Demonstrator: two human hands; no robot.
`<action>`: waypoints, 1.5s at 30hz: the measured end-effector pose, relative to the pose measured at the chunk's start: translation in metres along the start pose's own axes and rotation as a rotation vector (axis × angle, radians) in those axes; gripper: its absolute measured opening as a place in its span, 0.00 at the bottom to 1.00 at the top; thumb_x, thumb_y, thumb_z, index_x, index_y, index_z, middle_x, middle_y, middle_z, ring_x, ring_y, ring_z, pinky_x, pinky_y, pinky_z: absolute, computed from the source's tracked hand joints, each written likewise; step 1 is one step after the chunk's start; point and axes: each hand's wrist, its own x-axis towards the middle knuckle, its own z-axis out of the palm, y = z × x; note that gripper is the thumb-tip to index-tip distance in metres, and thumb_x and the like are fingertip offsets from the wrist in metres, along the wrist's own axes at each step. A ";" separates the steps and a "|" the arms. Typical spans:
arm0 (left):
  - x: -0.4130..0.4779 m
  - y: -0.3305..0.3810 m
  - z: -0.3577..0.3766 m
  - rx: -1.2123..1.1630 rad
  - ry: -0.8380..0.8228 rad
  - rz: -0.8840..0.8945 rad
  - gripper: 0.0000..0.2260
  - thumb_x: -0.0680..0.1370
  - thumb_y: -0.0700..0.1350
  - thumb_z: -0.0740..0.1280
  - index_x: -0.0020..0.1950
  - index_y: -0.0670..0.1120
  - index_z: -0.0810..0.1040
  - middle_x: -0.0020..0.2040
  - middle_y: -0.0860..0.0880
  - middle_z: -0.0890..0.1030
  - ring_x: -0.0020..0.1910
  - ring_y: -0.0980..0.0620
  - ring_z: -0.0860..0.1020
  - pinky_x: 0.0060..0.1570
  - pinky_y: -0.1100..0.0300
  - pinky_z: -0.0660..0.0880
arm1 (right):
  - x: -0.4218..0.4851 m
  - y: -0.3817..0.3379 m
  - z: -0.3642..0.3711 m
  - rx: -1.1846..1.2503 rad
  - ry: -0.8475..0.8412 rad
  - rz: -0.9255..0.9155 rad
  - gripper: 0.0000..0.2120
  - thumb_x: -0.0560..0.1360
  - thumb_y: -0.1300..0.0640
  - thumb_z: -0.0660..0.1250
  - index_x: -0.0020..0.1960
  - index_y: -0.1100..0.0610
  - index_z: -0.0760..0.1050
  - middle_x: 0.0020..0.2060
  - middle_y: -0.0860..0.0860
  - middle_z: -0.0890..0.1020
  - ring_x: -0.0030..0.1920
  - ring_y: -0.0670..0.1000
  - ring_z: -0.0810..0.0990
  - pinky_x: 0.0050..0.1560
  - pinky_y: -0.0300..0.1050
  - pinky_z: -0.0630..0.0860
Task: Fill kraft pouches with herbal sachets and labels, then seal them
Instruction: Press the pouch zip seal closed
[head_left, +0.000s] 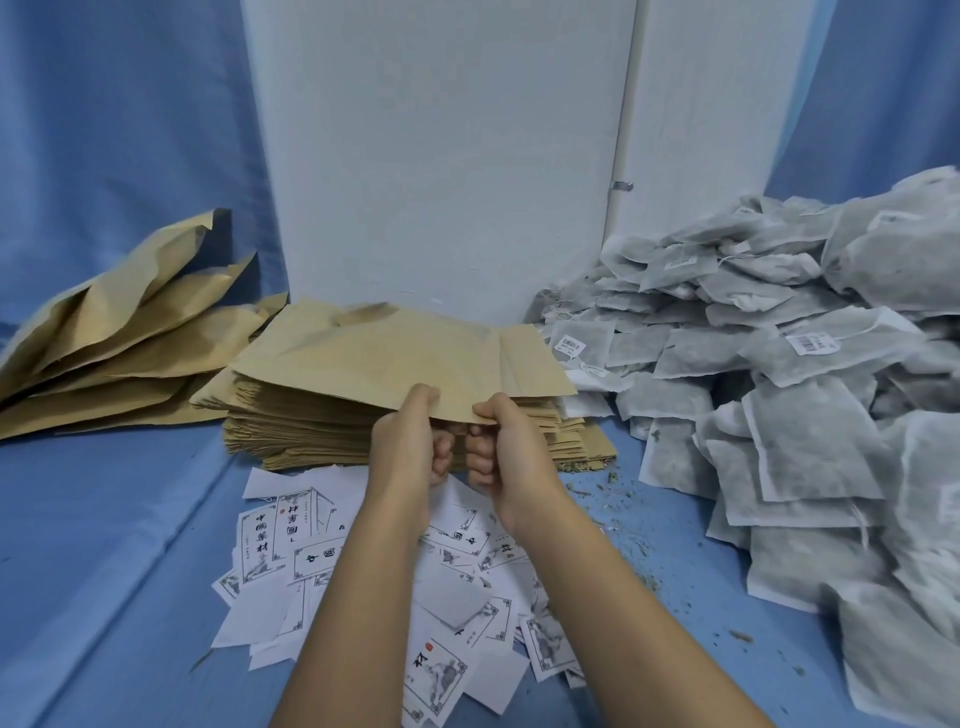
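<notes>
- My left hand (410, 441) and right hand (501, 447) each pinch the near edge of one kraft pouch (405, 358), thumbs on top, fingers (441, 460) curled beneath. It sits just above the pouch stack (311, 431) at the surface's middle.
- Its mouth looks unopened, though I can't be sure.
- Pulling unevenly could tear that edge, or knock stacked pouches onto the labels (363, 571).

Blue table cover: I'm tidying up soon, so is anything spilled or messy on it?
Yes. Dry herb crumbs lie scattered on the blue cover between the labels and the sachet pile, likely leaked from sachets. The labels lie in a jumbled heap, some face down.
</notes>
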 end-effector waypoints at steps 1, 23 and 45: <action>0.001 0.001 -0.001 -0.019 0.025 -0.003 0.13 0.75 0.43 0.62 0.31 0.42 0.68 0.18 0.52 0.63 0.16 0.56 0.58 0.18 0.69 0.54 | 0.000 0.000 -0.001 0.009 0.009 -0.005 0.15 0.75 0.59 0.58 0.30 0.56 0.62 0.17 0.46 0.61 0.17 0.44 0.55 0.19 0.35 0.50; -0.004 -0.006 0.008 -0.054 -0.048 -0.038 0.13 0.76 0.40 0.62 0.31 0.40 0.69 0.17 0.50 0.64 0.15 0.56 0.60 0.17 0.70 0.56 | -0.001 0.005 0.002 -0.079 0.081 -0.047 0.14 0.74 0.60 0.61 0.29 0.59 0.67 0.18 0.50 0.67 0.16 0.45 0.58 0.19 0.35 0.55; 0.002 -0.015 0.003 -0.106 -0.096 0.013 0.10 0.77 0.42 0.67 0.37 0.43 0.71 0.17 0.52 0.66 0.15 0.58 0.61 0.17 0.71 0.56 | 0.008 -0.007 -0.026 -0.159 -0.052 0.056 0.14 0.74 0.54 0.63 0.32 0.56 0.67 0.20 0.48 0.66 0.21 0.45 0.61 0.23 0.36 0.56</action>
